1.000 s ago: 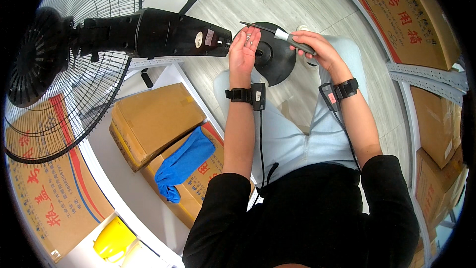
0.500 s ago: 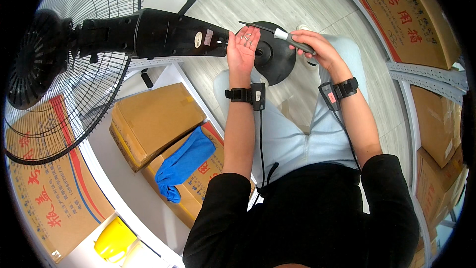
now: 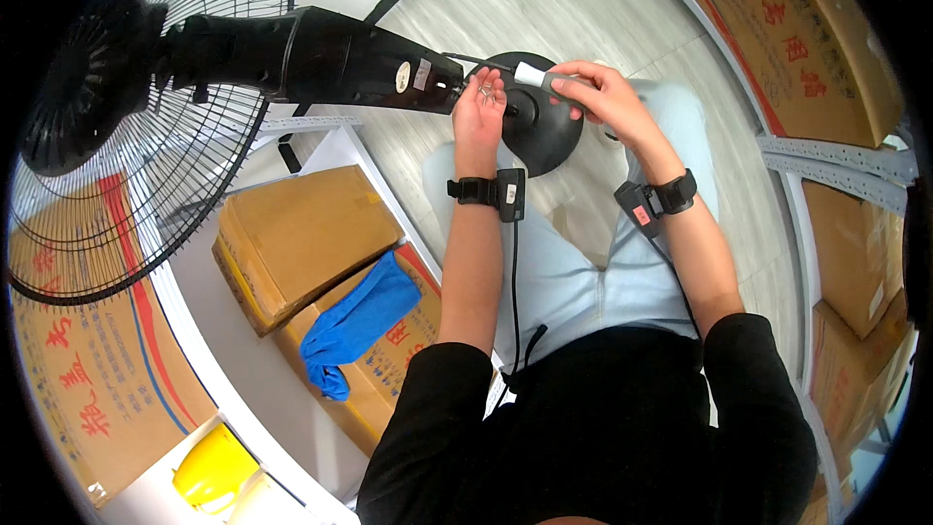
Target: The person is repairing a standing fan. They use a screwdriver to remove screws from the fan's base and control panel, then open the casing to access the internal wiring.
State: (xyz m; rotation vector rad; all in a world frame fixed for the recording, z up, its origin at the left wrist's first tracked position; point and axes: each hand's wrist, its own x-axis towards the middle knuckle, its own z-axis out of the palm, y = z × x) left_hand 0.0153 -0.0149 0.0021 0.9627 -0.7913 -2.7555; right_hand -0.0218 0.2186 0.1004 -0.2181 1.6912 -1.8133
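My left hand is turned palm up, its fingers partly curled around several small silvery screws in the palm. Its edge lies close by the lower end of the black fan's neck. In my right hand is a screwdriver with a grey and white handle. The dark shaft passes above my left fingertips and points left toward the end of the fan neck; whether its tip touches the neck I cannot tell. Below both hands stands a round black base on the floor.
The fan's wire grille fills the upper left. Cardboard boxes sit on a white shelf at left, with a blue cloth over one and a yellow object nearer. More boxes line the right shelving.
My left fingers have curled in over the screws. The screwdriver has shifted left and slightly down, toward the fan neck. The fan appears a little farther right.
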